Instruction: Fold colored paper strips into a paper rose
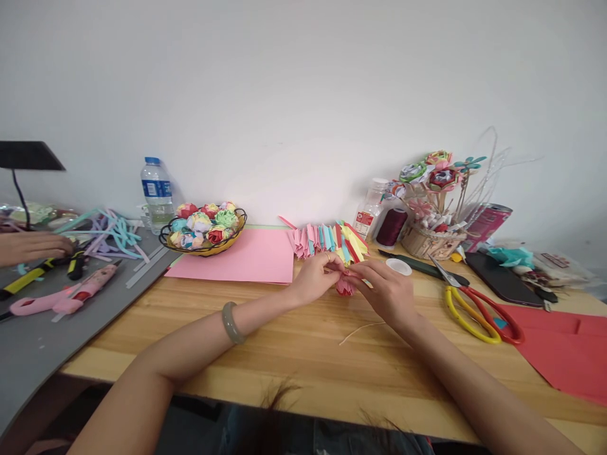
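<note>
Both hands meet over the middle of the wooden table. My left hand, its fingers pinched, grips a pink paper flower from the left. From the right, my right hand pinches the same flower near its top; the fingertips partly hide it. A pale thread trails on the wood below the hands. Just behind them stand folded paper strips in pink, blue, yellow and red. Beside my right hand is a small white round lid.
Left of centre, a basket of paper flowers rests on pink sheets. Scissors, a phone and red paper lie right. A thread spool stands behind. Another person's hand is far left, near a pink glue gun.
</note>
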The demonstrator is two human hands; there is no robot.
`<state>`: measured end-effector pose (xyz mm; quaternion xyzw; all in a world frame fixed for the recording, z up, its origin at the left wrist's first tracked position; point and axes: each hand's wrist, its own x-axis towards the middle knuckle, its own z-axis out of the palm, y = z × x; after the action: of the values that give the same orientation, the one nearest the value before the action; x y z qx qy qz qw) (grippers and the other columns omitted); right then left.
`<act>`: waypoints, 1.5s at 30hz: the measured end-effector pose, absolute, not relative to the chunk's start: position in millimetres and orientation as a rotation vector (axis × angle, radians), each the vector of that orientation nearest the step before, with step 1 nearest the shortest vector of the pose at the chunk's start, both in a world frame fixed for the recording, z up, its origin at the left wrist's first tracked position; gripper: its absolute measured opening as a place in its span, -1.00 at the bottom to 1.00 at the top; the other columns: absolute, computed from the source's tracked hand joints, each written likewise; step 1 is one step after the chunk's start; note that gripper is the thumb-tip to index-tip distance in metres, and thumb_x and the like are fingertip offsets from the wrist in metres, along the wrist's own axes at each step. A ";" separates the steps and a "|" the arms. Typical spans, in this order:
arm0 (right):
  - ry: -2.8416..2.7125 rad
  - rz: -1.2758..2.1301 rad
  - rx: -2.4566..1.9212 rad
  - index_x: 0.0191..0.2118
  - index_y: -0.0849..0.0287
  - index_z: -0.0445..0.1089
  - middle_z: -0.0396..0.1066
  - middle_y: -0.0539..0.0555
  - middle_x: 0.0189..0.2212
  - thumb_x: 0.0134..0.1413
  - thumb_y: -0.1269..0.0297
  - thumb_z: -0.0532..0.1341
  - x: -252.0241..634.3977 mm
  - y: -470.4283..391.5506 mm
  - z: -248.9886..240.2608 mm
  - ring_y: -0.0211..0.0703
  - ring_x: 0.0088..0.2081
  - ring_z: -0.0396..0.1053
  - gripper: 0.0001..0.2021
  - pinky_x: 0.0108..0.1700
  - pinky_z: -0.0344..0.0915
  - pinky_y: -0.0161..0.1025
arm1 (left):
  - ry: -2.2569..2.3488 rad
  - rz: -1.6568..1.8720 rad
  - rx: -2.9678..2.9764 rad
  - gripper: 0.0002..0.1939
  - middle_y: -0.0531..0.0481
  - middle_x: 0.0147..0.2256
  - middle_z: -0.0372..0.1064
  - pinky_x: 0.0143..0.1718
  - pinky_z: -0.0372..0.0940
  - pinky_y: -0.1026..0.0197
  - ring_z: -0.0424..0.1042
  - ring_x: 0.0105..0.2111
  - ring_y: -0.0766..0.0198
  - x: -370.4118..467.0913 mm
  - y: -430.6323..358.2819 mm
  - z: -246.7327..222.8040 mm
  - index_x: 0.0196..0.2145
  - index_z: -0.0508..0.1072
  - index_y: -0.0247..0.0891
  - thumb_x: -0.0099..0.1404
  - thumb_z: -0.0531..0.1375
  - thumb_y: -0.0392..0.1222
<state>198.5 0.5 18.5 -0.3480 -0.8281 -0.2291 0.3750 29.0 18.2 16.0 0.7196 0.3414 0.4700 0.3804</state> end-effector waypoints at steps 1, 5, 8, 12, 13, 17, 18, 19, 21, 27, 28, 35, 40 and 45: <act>-2.116 -0.576 -0.890 -0.32 0.15 0.41 0.49 0.05 -0.39 0.07 0.26 0.16 198.5 0.8 18.0 -0.23 -0.37 0.40 -0.88 -0.38 0.20 -0.33 | 0.867 1.199 1.831 -0.85 0.02 -0.44 0.34 -0.33 0.27 0.32 0.36 -0.39 0.38 29.1 18.2 16.0 -0.46 0.35 -0.33 0.02 0.05 -0.47; -2.148 -0.521 -0.850 -0.34 0.15 0.41 0.48 0.03 -0.43 0.05 0.29 0.17 197.9 1.8 17.7 -0.23 -0.38 0.39 -0.90 -0.36 0.21 -0.33 | 0.856 1.194 1.803 -0.85 0.02 -0.46 0.34 -0.36 0.27 0.32 0.36 -0.41 0.38 29.5 17.8 16.9 -0.48 0.35 -0.34 0.01 0.04 -0.48; -2.126 -0.508 -0.857 -0.35 0.17 0.41 0.48 0.05 -0.44 0.05 0.28 0.18 197.1 1.4 19.1 -0.22 -0.39 0.39 -0.90 -0.37 0.22 -0.32 | 0.850 1.195 1.802 -0.85 0.03 -0.46 0.33 -0.36 0.27 0.32 0.35 -0.41 0.38 29.6 17.7 17.2 -0.48 0.34 -0.33 0.00 0.04 -0.48; -2.152 -0.465 -0.849 -0.31 0.18 0.40 0.48 0.07 -0.41 0.04 0.25 0.18 196.0 0.7 20.7 -0.21 -0.38 0.38 -0.87 -0.37 0.22 -0.32 | 0.859 1.187 1.816 -0.85 0.04 -0.47 0.32 -0.36 0.27 0.33 0.35 -0.43 0.40 29.2 17.1 17.8 -0.49 0.34 -0.34 0.00 0.04 -0.49; -2.167 -0.453 -0.844 -0.32 0.17 0.40 0.47 0.06 -0.42 0.05 0.25 0.18 195.9 0.7 20.7 -0.21 -0.38 0.38 -0.87 -0.37 0.22 -0.32 | 0.860 1.183 1.818 -0.85 0.05 -0.48 0.32 -0.37 0.26 0.34 0.34 -0.44 0.41 29.1 16.9 18.0 -0.50 0.34 -0.34 0.00 0.04 -0.49; -2.158 -0.447 -0.875 -0.34 0.16 0.40 0.47 0.05 -0.43 0.05 0.25 0.17 196.4 1.2 19.3 -0.22 -0.39 0.38 -0.88 -0.38 0.21 -0.32 | 0.855 1.174 1.809 -0.85 0.04 -0.48 0.32 -0.37 0.27 0.34 0.35 -0.44 0.40 29.2 16.5 18.4 -0.49 0.34 -0.34 0.00 0.04 -0.49; -2.148 -0.455 -0.879 -0.35 0.17 0.40 0.47 0.05 -0.44 0.05 0.26 0.17 196.6 1.4 18.9 -0.22 -0.39 0.38 -0.89 -0.38 0.21 -0.32 | 0.856 1.175 1.803 -0.85 0.04 -0.47 0.33 -0.38 0.27 0.33 0.35 -0.44 0.40 29.3 16.7 18.2 -0.49 0.34 -0.34 0.01 0.04 -0.48; -2.142 -0.463 -0.879 -0.36 0.17 0.40 0.47 0.05 -0.45 0.05 0.27 0.17 196.7 1.6 18.6 -0.22 -0.40 0.38 -0.90 -0.38 0.21 -0.32 | 0.858 1.176 1.798 -0.85 0.03 -0.47 0.33 -0.38 0.27 0.33 0.36 -0.43 0.39 29.4 16.9 17.9 -0.48 0.34 -0.34 0.01 0.04 -0.48; -2.135 -0.474 -0.874 -0.37 0.17 0.40 0.47 0.05 -0.46 0.05 0.28 0.17 196.6 1.7 18.5 -0.22 -0.40 0.39 -0.90 -0.38 0.22 -0.32 | 0.861 1.176 1.795 -0.85 0.03 -0.46 0.33 -0.38 0.27 0.33 0.36 -0.43 0.39 29.5 17.3 17.3 -0.48 0.34 -0.34 0.00 0.04 -0.48; -2.172 -0.466 -0.865 -0.29 0.15 0.40 0.48 0.06 -0.38 0.06 0.26 0.16 195.5 0.5 19.8 -0.21 -0.36 0.39 -0.87 -0.38 0.23 -0.32 | 0.873 1.182 1.829 -0.86 0.04 -0.47 0.32 -0.37 0.27 0.34 0.35 -0.43 0.40 29.1 17.6 16.4 -0.50 0.33 -0.34 0.00 0.03 -0.48; -2.178 -0.458 -0.861 -0.29 0.15 0.40 0.48 0.06 -0.38 0.06 0.26 0.16 195.5 0.3 20.0 -0.21 -0.36 0.39 -0.87 -0.37 0.24 -0.32 | 0.876 1.182 1.833 -0.85 0.04 -0.47 0.32 -0.37 0.27 0.34 0.35 -0.43 0.40 29.0 17.7 16.2 -0.50 0.34 -0.33 0.00 0.03 -0.48; -2.161 -0.439 -0.865 -0.31 0.16 0.39 0.48 0.06 -0.40 0.06 0.28 0.16 196.3 0.4 19.2 -0.21 -0.37 0.39 -0.89 -0.36 0.25 -0.31 | 0.850 1.174 1.832 -0.85 0.03 -0.47 0.34 -0.35 0.28 0.32 0.36 -0.42 0.38 28.8 19.3 13.7 -0.49 0.34 -0.33 0.01 0.03 -0.48; -2.146 -0.429 -0.862 -0.33 0.16 0.39 0.47 0.06 -0.42 0.06 0.27 0.16 196.0 1.1 18.8 -0.22 -0.38 0.38 -0.89 -0.37 0.24 -0.31 | 0.870 1.191 1.845 -0.85 0.03 -0.46 0.35 -0.35 0.27 0.32 0.36 -0.41 0.38 29.1 20.3 12.2 -0.49 0.34 -0.33 0.01 0.04 -0.48; -2.151 -0.444 -0.859 -0.33 0.15 0.39 0.47 0.06 -0.43 0.07 0.26 0.15 195.4 0.6 19.8 -0.22 -0.39 0.39 -0.89 -0.38 0.23 -0.32 | 0.868 1.188 1.847 -0.86 0.02 -0.45 0.35 -0.36 0.28 0.33 0.37 -0.40 0.37 28.6 18.5 13.5 -0.48 0.34 -0.33 0.02 0.04 -0.47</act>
<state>195.4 0.6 19.8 -0.3366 -0.8431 -0.1739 0.3816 28.6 18.5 13.5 0.7234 0.3398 0.4654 0.3803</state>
